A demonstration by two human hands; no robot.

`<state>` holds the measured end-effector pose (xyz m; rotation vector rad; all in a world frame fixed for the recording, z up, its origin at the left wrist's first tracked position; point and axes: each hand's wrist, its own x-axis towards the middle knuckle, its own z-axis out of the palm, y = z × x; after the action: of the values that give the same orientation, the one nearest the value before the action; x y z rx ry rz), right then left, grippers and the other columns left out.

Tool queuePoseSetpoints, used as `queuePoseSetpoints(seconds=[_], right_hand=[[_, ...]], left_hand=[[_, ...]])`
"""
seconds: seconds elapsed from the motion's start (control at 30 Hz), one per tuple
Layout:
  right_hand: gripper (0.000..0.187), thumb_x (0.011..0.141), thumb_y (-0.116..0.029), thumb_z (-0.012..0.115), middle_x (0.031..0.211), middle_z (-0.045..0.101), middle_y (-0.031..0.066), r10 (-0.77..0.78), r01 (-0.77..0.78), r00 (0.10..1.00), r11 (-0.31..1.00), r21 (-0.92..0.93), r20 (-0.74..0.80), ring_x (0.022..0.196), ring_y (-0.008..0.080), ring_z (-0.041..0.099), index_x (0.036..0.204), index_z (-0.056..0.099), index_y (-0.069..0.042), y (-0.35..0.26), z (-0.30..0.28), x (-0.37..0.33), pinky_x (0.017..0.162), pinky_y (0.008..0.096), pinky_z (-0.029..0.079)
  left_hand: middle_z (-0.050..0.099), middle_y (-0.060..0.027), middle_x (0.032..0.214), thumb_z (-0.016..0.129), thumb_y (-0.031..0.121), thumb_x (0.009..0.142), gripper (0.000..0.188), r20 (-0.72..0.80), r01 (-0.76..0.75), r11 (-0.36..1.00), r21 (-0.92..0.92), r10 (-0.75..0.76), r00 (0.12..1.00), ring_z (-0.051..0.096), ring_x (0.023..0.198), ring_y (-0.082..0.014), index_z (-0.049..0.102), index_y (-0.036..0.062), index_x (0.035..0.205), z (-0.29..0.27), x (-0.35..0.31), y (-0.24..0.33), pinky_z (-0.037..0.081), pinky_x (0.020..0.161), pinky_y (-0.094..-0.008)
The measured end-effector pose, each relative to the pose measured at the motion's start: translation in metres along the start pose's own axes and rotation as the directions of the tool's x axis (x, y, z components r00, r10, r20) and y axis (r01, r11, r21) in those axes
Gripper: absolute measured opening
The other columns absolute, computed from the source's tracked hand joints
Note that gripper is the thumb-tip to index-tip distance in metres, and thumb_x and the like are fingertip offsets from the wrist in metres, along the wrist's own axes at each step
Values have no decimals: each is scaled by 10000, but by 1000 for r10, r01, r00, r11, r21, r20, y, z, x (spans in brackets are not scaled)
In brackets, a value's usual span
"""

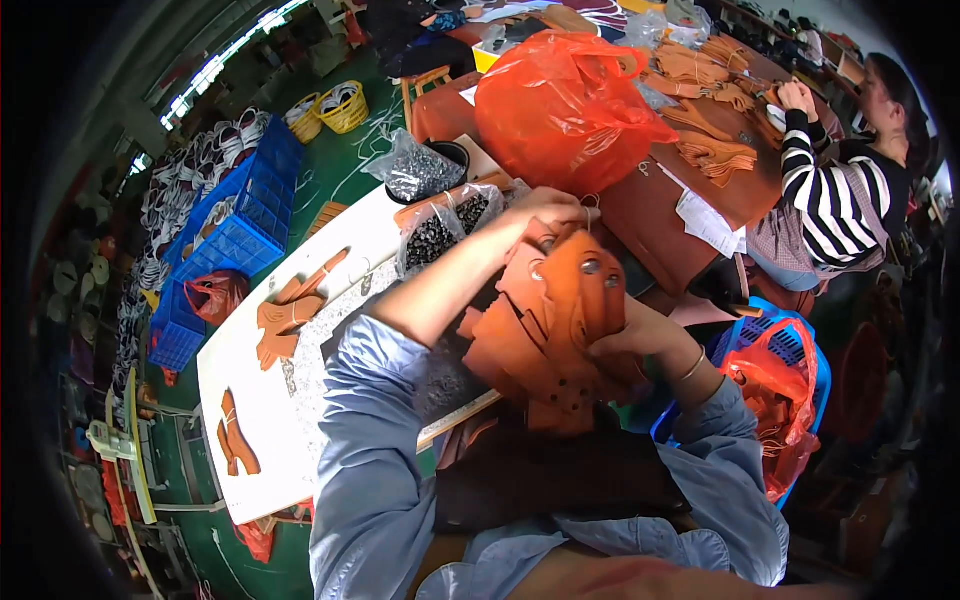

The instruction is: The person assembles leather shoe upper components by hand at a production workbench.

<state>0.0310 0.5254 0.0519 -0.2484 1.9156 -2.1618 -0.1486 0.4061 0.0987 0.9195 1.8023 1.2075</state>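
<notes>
At a white table point(265, 395), we hold brown leather point(560, 310)

In front of our body, the leather is gripped from both sides: our left hand point(545, 208) is closed on its top, our right hand point(628, 338) clasps its right side. On the white surface lie cut pieces point(283, 318) and clear bags point(440, 238) of small dark bits. Beyond, a brown table point(640, 235) bears a big red bag point(570, 115); a co-worker point(845, 205) is at its right. Blue crates point(262, 215) stand on the green floor point(335, 165) to our left.
</notes>
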Motion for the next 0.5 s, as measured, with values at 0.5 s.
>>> queuePoseSetpoints(seconds=[0.5], right_hand=[[428,628,-42,594,975,616,85,181,-171,983,970,171,-43,912,174,569,1051,581,28,19,-23,26,846,262,421]], left_hand=[[526,-135,458,695,519,633,566,-414,41,715,698,356,838,568,477,-305,558,-19,524,-6,-75,35,478,528,-364]])
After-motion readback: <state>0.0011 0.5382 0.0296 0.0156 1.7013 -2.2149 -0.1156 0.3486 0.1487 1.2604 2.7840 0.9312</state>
